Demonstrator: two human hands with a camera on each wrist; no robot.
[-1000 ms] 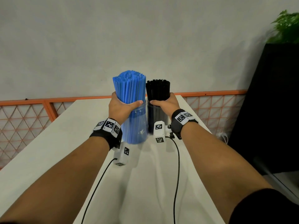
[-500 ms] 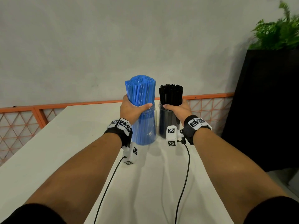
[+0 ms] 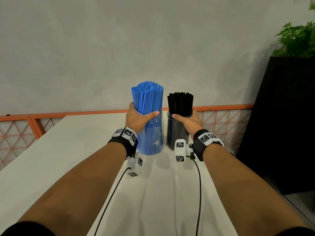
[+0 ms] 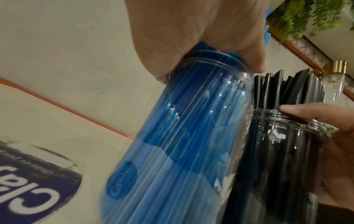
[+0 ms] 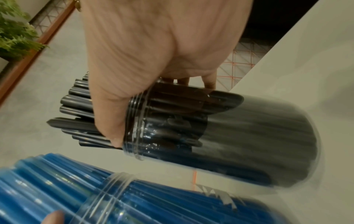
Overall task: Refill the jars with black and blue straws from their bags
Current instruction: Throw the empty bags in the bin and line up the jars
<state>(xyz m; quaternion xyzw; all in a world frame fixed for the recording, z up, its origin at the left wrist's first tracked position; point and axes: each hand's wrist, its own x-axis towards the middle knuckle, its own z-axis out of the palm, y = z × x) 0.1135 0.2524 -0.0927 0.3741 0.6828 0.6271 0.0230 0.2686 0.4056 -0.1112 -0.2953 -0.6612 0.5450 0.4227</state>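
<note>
Two clear plastic jars stand side by side at the far end of the white table (image 3: 51, 154). The left jar (image 3: 152, 137) is packed with blue straws (image 3: 147, 96) rising well above its mouth. My left hand (image 3: 139, 117) wraps around that bundle just at the rim, thumb across the front. The right jar (image 3: 175, 133) holds black straws (image 3: 180, 103), and my right hand (image 3: 186, 119) grips them at the jar's mouth. In the left wrist view the blue jar (image 4: 172, 144) touches the black-straw jar (image 4: 277, 159). The right wrist view shows my fingers curled behind the black straws (image 5: 76, 109).
An emptied plastic bag (image 4: 32, 178) with a dark blue label lies on the table left of the jars. An orange mesh rail (image 3: 20, 132) runs behind the table. A black cabinet (image 3: 281, 116) with a green plant (image 3: 296, 40) stands to the right. A gold-capped bottle (image 4: 334, 78) shows behind the black straws.
Both hands keep their grips on the straw bundles in the jars. My head view has shifted, so the jars sit a little to the right and lower in the frame.
</note>
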